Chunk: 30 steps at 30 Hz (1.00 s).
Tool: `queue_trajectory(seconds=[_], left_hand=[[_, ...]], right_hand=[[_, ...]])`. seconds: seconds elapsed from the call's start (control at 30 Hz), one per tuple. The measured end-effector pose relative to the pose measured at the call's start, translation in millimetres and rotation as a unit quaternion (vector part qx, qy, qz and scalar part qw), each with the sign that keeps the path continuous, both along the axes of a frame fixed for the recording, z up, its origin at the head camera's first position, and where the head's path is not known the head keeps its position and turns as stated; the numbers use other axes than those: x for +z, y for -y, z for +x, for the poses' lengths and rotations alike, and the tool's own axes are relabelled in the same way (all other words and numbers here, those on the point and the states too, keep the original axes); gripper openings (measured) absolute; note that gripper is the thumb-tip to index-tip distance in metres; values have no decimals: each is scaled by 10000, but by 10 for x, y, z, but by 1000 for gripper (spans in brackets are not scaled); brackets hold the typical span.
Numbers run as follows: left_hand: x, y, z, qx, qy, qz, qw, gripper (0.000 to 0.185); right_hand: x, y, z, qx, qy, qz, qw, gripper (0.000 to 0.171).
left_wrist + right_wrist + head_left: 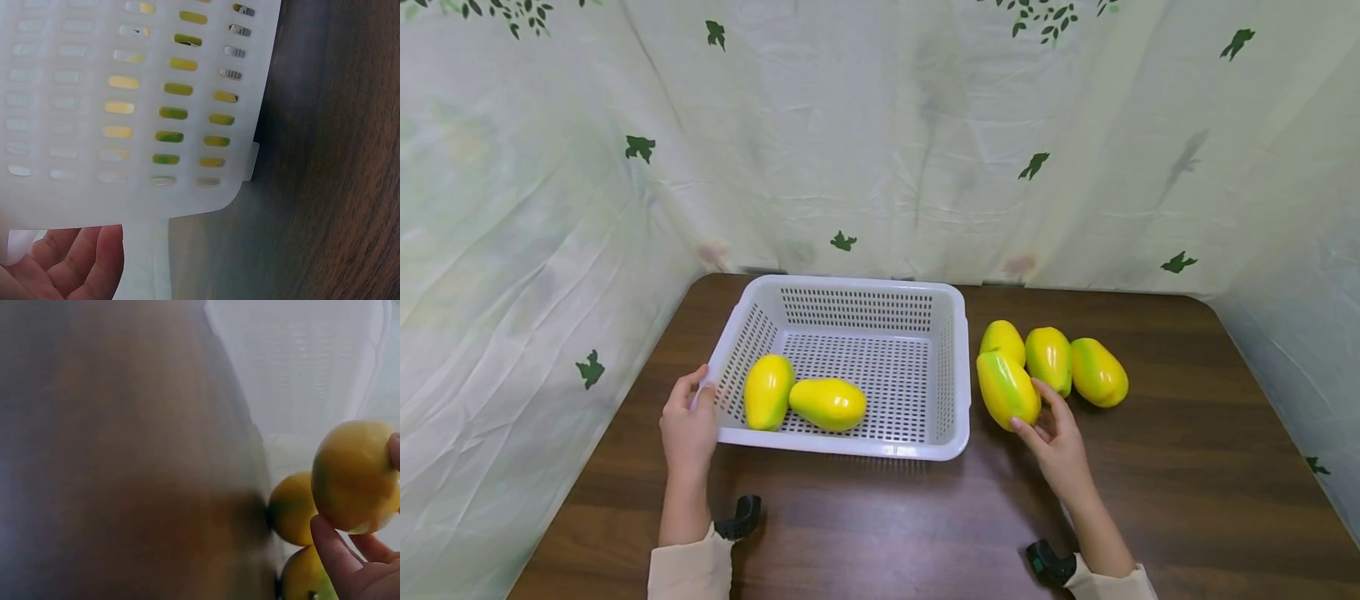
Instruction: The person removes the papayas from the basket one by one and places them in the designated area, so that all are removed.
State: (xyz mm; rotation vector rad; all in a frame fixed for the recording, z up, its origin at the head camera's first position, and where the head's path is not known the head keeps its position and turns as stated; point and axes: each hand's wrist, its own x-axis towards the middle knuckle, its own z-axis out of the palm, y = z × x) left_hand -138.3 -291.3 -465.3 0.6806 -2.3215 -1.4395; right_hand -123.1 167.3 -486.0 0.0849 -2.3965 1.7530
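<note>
A white perforated basket (951, 367) stands on the brown table with two yellow-green fruits (827, 403) lying in its front left part. My left hand (688, 421) grips the rim at the basket's front left corner. In the left wrist view my fingertips (81, 259) show under the basket wall (125, 112). Right of the basket lie several more yellow fruits (1049, 357) in a cluster. My right hand (1054, 440) holds the nearest fruit (1006, 388), thumb below and fingers on its right side. Up close, that fruit (353, 475) sits against my fingers (334, 550).
A pale cloth backdrop with green leaf prints (880, 150) closes off the table on the left, back and right. Bare wooden tabletop (1210, 500) stretches at the front and right. Black wrist mounts (741, 517) show near both sleeves.
</note>
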Motion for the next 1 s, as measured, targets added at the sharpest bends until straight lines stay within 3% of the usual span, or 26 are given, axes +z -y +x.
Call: queue_trajectory(seconds=[0.1,0.2,0.3,0.5,0.6,0.7,0.77,0.83,0.93,1.0], left_hand=[[146,-91,57,11,7,1,10000,41],[136,-93,54,6,37,-28,10000,41],[-27,8,-6,-17,-5,-47,10000,42],[-613,343,-230,134,-176,-464,9987,40],[-739,411,-279,203,-180,-502,9984,38],[-734,405,-270,183,-230,-540,9981,38],[-535,300,-195,116,-154,-427,9989,40],[-233,127,-84,44,-50,-275,9996,42],[-263,143,-94,59,-14,-221,9997,41],[-386,215,-134,28,-146,-216,9997,39]], right_hand=[[-51,-22,71,-56,65,176,9998,60],[-79,-34,144,-116,85,330,9994,59],[-90,-40,203,-193,116,457,9987,57],[-98,-41,275,-270,364,704,9965,58],[-99,-39,289,-270,490,768,9955,59],[-98,-33,285,-291,561,816,9947,60],[-100,-29,280,-311,593,857,9941,60],[-102,-24,276,-334,597,890,9937,60],[-107,-20,275,-346,596,883,9937,60],[-107,-19,271,-325,579,857,9941,61]])
